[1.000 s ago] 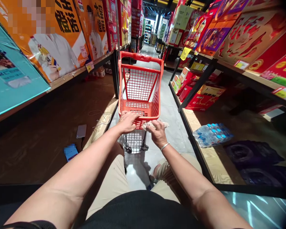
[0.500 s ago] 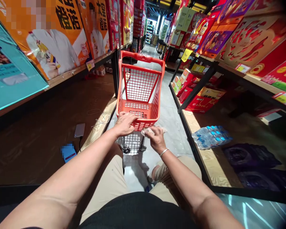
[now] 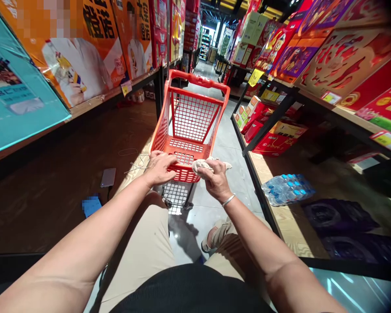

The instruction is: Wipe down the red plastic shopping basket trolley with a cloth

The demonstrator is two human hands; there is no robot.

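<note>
A red plastic shopping cart [image 3: 184, 150] with a grid-patterned basket stands in front of me, its handle bar at the far end. My left hand [image 3: 161, 168] grips the near left corner of its rim, fingers over the top and thumb below. A crumpled off-white cloth [image 3: 202, 166] is bunched in my right hand [image 3: 217, 180], at the rim's near right corner. Part of the cloth sticks out past the knuckles; whether it presses on the rim I cannot tell. The bracelet on my right wrist is light-coloured.
Shelves line both sides of the narrow aisle. Orange gift boxes [image 3: 81, 65] stand at upper left, red boxes [image 3: 276, 141] at right. A pack of water bottles [image 3: 288, 190] lies on the lower right shelf. On the lower left shelf are a white power bank-like device [image 3: 108, 178] and a blue item [image 3: 91, 206].
The cart's near end has swung left and the cart now sits at a slant. My left hand has moved left with the rim. My right hand with the cloth has risen slightly.
</note>
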